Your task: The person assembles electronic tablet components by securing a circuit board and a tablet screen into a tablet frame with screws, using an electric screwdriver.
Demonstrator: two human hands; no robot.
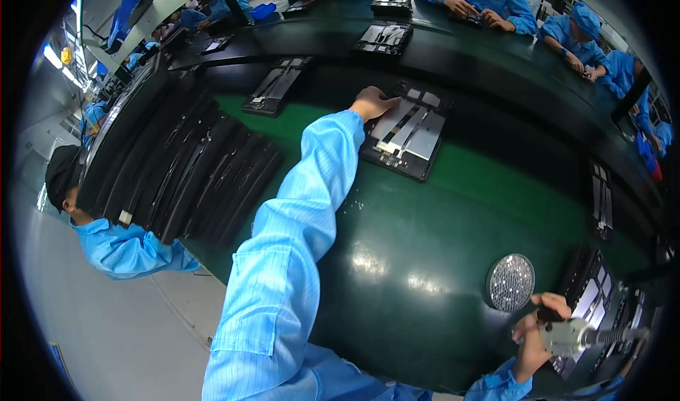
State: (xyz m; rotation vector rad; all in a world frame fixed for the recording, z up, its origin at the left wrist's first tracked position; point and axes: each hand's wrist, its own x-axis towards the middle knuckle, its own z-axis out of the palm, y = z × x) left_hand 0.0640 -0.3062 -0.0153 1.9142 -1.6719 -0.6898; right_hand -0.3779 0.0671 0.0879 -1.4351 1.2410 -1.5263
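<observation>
Panels (170, 164), thin and black, stand on edge in a long row at the left, with a co-worker (120, 242) in blue and a dark cap behind them; just right of that row a second tablet (276, 86) lies on the green bench (397, 295), slanting away from the person; next comes the left hand (374, 105), stretched far forward at the end of its blue sleeve, meeting the left edge of the open tablet (407, 132) close to its far corner; its thumb reaches over that edge, the other fingers are mostly hidden, and I cannot tell whether it pinches the rim or merely rests there; the open tablet lies flat, inner side up, in the middle of the far part of the bench, its body to the right of this hand and nearer the person, its long axis running from far to near and leaning a little left at the near end; farther right and much closer to the person sits a round, glittering disc (511, 282); just beyond it the right hand (536, 341) is wrapped around a pale grey screwdriver (569, 336), beside a third tablet (593, 302); this hand is well apart from the open tablet, so the left one is plainly nearer.
</observation>
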